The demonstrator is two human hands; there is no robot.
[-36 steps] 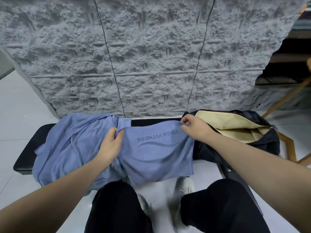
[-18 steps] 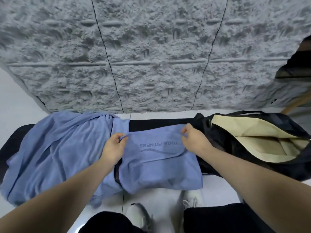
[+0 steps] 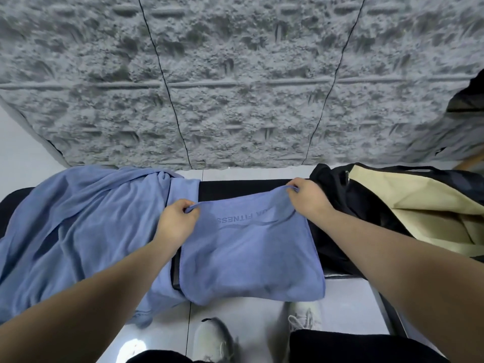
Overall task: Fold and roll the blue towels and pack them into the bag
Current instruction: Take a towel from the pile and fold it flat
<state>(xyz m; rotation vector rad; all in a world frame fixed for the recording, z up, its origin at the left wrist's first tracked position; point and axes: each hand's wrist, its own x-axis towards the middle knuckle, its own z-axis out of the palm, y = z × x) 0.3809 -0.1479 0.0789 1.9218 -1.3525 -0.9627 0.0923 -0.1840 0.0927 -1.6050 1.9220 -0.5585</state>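
A small blue towel with dark lettering drapes over the front of the black bench. My left hand pinches its far left corner. My right hand pinches its far right corner, lifted slightly off the bench. The top edge sags between my hands. A larger rumpled blue towel covers the left part of the bench. The black bag with a beige lining lies open on the right, just beside my right hand.
A grey rough-textured wall panel stands close behind the bench. White floor tiles lie in front, with my white shoes and dark trouser legs at the bottom edge.
Both hands have lifted the towel's far edge off the bench and spread slightly apart; the right hand rose more. The view has tilted down and closer.
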